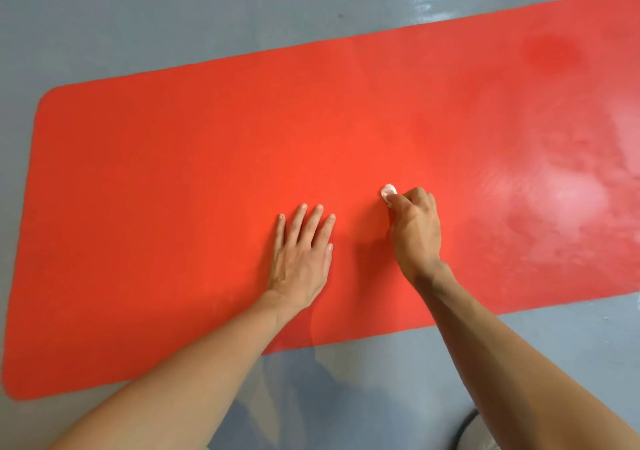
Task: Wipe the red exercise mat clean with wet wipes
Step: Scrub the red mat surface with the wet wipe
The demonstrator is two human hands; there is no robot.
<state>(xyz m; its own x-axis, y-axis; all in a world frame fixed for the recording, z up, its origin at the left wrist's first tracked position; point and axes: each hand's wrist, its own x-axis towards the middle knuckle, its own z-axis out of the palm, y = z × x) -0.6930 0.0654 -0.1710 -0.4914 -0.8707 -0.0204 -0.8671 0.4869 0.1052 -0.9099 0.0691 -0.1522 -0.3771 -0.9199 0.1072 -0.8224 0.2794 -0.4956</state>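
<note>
bright; glare on right, edges warped

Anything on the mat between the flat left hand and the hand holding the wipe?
Nothing: the head view shows only bare red mat between the left hand and the right hand gripping the wipe.

A gym-like room: glossy grey painted floor [138,26] under red exercise mat [207,158].

A glossy grey floor [138,19] carries the red exercise mat [207,155], which lies flat and slightly askew (its right part shines wetly). A dark curved object [465,427] rests at the bottom edge.
</note>
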